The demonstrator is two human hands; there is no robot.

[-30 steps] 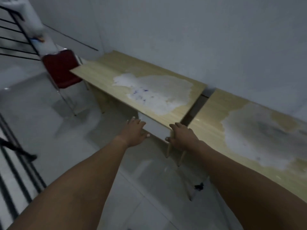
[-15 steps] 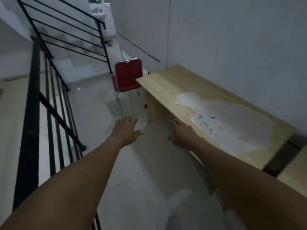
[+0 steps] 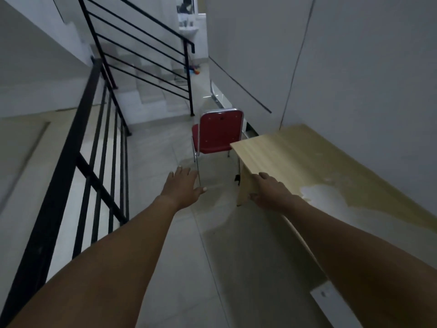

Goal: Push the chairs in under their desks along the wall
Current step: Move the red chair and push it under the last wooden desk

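The red chair (image 3: 217, 132) stands on the floor beyond the desk's (image 3: 295, 157) far end, backrest facing the person, straight ahead of both hands. The left hand (image 3: 183, 189), spread and empty, is nearer; the right hand (image 3: 269, 191) is empty, fingers loosely extended.

chair (image 3: 217, 136) stands past desk (image 3: 331, 166) far end, desk along wall (image 3: 366, 67) on right, railing (image 3: 94, 143) left, stairs (image 3: 146, 88) behind it, sink (image 3: 188, 31) at back.
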